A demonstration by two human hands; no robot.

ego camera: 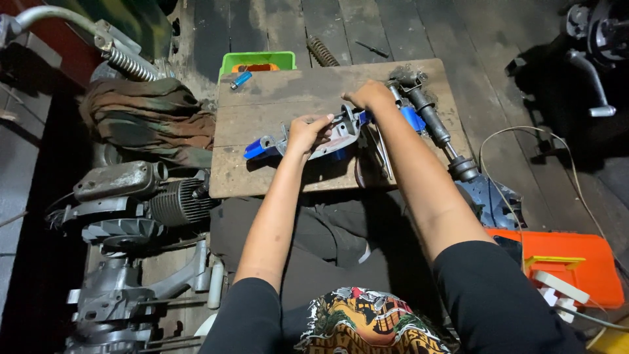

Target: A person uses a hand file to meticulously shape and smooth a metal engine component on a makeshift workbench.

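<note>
Engine: a bare, finned small engine (134, 196) is seen on the floor, just off the left edge of the surface, with further grey housings below it.
Cloth: a bundled camouflage cloth (147, 118) is laid beyond the engine, by the far-left corner.
Surface: a small, worn wooden board (275, 98) is set low over the plank floor.
Bin: a green bin (257, 62) is placed against the far edge, a blue lighter (240, 80) lying on the surface just in front of it.
Part in hand: a blue-and-grey metal bracket (321, 137) is held at the middle of the surface, its blue end resting on the wood toward the near-left.
Left hand: the left hand (306, 133) is closed around the bracket's middle, fingers curled over the top.
Right hand: the right hand (370, 97) is pinched on the bracket's far end; what lies under the fingertips cannot be told.
Shaft: a greasy dark shaft (432, 121) is laid along the right edge, apart from the bracket.
Progress: the bracket is judged to be mid-work, separate from the shaft and engine, nothing yet joined.
Case: an orange case (576, 259) is seen on the floor near the right.
</note>
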